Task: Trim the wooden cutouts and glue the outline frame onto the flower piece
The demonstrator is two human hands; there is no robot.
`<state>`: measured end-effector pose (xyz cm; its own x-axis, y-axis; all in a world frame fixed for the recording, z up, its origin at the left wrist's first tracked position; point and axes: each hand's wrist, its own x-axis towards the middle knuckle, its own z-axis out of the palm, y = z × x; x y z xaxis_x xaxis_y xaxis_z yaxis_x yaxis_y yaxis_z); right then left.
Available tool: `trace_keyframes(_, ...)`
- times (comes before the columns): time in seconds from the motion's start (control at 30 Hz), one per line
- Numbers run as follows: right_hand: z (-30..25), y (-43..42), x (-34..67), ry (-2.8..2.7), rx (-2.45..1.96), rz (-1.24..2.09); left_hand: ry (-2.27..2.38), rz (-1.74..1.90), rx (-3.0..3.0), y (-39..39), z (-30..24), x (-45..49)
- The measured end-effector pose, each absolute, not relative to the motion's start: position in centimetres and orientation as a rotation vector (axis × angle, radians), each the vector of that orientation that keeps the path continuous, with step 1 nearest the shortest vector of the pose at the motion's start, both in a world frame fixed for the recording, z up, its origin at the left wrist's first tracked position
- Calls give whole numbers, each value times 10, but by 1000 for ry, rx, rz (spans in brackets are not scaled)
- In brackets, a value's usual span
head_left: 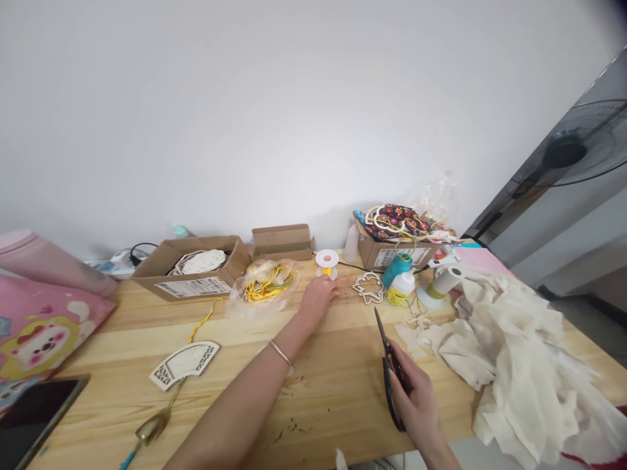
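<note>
My left hand (317, 301) reaches to the back of the table, at the near side of a spool of yellow thread (327, 257). Its fingers are curled together and partly hidden; whether they grip the thread or the spool does not show. In my right hand (416, 398) is a pair of black-handled scissors (388, 365), blades pointing away from me. Beyond the scissors lies a cream cut-out ornament (369, 288). Left of my left hand, a clear plastic bag (264, 287) contains yellow tassels. A cream fan-shaped ornament (186, 363) with a yellow cord lies at the left.
At the back stand an open cardboard box (191, 285) and another box (392, 253) heaped with fabric. A yellow-labelled bottle (400, 288), a teal thread cone (398, 267) and a white cone (443, 285) stand right. Crumpled cream cloth (519, 365) covers the right side; a tablet (36, 418) lies left.
</note>
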<state>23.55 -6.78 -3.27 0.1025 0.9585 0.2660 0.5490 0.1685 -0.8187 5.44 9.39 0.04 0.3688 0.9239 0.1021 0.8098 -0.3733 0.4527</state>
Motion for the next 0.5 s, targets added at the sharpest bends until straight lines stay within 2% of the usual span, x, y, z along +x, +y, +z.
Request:
trace_keyframes(0.3,-30,-68,234,-1468,-1500,634,1494,421,2310,97,-2,56)
trace_keyframes(0.5,-37,-74,238,-1322,-1463,609,1299,446,2254,60,3,77)
